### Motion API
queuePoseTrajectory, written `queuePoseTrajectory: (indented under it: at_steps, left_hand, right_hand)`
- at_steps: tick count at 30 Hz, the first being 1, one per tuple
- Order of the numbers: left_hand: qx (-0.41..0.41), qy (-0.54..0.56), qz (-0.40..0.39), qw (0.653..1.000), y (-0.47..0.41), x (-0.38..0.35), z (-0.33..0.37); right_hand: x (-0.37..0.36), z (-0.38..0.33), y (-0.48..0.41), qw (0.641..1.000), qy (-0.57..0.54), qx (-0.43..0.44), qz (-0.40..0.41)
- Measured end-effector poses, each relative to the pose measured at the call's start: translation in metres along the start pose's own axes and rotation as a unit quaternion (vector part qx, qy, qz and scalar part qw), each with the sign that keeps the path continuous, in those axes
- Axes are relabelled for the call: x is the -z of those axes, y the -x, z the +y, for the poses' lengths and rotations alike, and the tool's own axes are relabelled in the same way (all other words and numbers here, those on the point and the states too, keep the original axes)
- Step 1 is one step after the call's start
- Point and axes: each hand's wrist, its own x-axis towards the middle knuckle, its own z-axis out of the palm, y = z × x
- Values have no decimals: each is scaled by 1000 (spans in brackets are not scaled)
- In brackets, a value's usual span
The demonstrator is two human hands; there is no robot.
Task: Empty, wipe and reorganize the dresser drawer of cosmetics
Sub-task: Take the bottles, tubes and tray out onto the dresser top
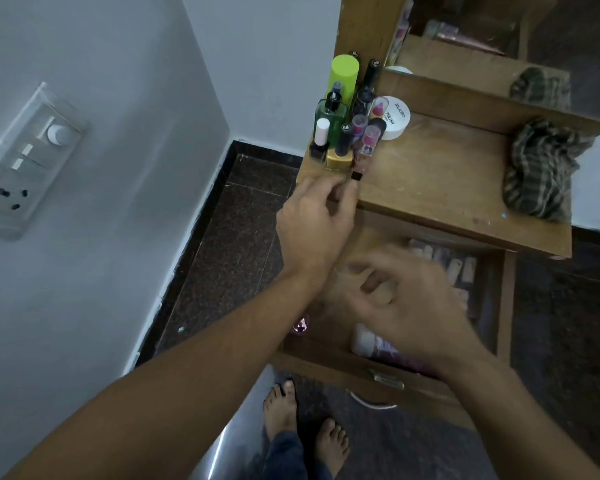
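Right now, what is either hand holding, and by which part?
The left hand pinches a small dark-capped bottle by its lower end. The right hand is blurred; cannot tell.

Bottles (pixel 347 129) cluster on the dresser top's (pixel 440 181) left, cloth (pixel 541 168) right, drawer (pixel 329 358) below.

I see a pale grey wall (pixel 125 109) filling nine to twelve o'clock, with a switch panel (pixel 25 161) at nine. Dark speckled floor tiles (pixel 222 258) run through the centre, and a mirror (pixel 520 32) sits at one o'clock, dimly lit.
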Motion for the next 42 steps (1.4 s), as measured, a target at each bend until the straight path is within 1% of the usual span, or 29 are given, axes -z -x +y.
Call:
queuePoseTrajectory:
  at_steps: [1, 2, 3, 6, 8, 10, 12, 17, 20, 22, 25, 29, 31, 34, 39, 42]
  left_hand:
    - [2, 8, 13, 1000, 5, 4, -4]
    - [9, 14, 20, 1000, 9, 7, -7]
    - [20, 16, 22, 999, 13, 10, -9]
    - [68, 23, 23, 997, 20, 18, -18]
    - [102, 39, 17, 994, 22, 23, -25]
    - [125, 49, 6, 991, 25, 28, -32]
    - [130, 53, -3, 990, 30, 32, -37]
    - [122, 58, -11, 991, 37, 41, -41]
    - [109, 69, -9, 992, 38, 48, -46]
    - [90, 75, -12, 993, 38, 53, -50]
    - [37, 88, -17, 995, 37, 58, -51]
    - [-32, 106, -32, 993, 35, 57, -42]
    - [-45, 112, -30, 992, 33, 53, -35]
    - [-18, 91, -3, 996, 25, 45, -21]
    - [71, 53, 37, 995, 0, 30, -7]
    - [73, 48, 31, 996, -10, 24, -9]
  right_hand:
    - [-9, -1, 7, 998, 15, 4, -62]
    - [-18, -1, 12, 994, 27, 10, -107]
    - [-26, 0, 15, 990, 35, 19, -134]
    - [-48, -1, 17, 981, 48, 46, -180]
    - [-59, 1, 14, 981, 47, 56, -182]
    - [-66, 5, 10, 984, 40, 59, -165]
    - [-72, 8, 8, 986, 39, 68, -144]
    - [-74, 11, 11, 987, 60, 101, -113]
    - [-57, 9, 11, 990, 56, 111, -63]
    - [-39, 4, 9, 993, 41, 107, -28]
    - [-9, -8, -2, 992, 45, 113, 36]
    - [26, -26, -31, 988, 3, 78, 134]
    - [34, -35, -47, 980, 2, 64, 189]
    - [37, -48, -74, 973, 13, 33, 226]
    - [32, -61, -109, 978, 29, 13, 206]
    - [27, -63, -121, 977, 41, 13, 207]
